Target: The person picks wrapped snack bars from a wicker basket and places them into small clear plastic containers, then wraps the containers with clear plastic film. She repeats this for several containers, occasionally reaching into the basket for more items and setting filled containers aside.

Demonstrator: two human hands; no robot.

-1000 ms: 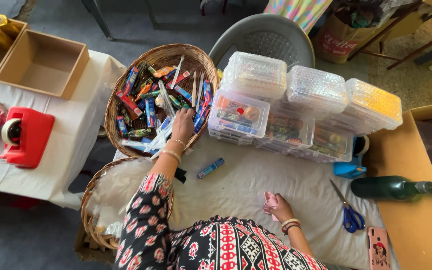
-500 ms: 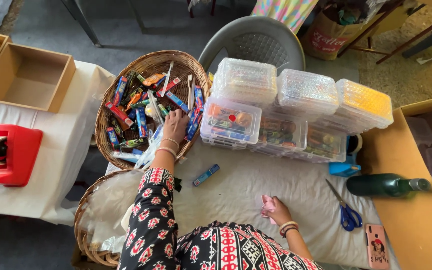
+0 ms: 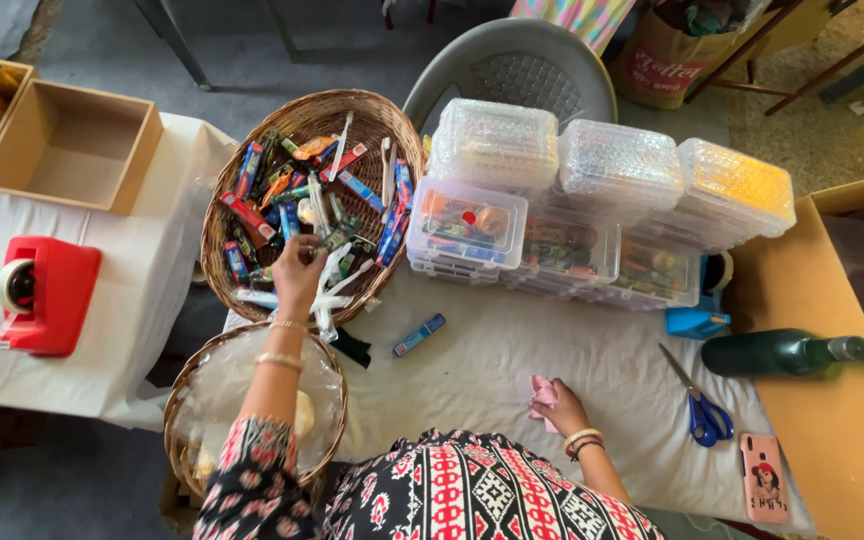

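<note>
- Left hand [image 3: 297,275] reached into wicker basket [image 3: 220,215]; fingers closed on a small tube [image 3: 335,238], light, slick; best pinched mid-body
- Right hand [image 3: 558,404] fingers curled on soft pink cloth [image 3: 541,392], on the table [image 3: 492,360]

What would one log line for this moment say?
left hand: reaching into wicker basket of small packets | right hand: on white cloth, holding pink item | scissors: untouched

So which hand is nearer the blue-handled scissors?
Right. The right hand rests on the white cloth holding something pink, with the blue-handled scissors just off to its right; the left hand is across the table, reaching into the wicker basket.
</note>
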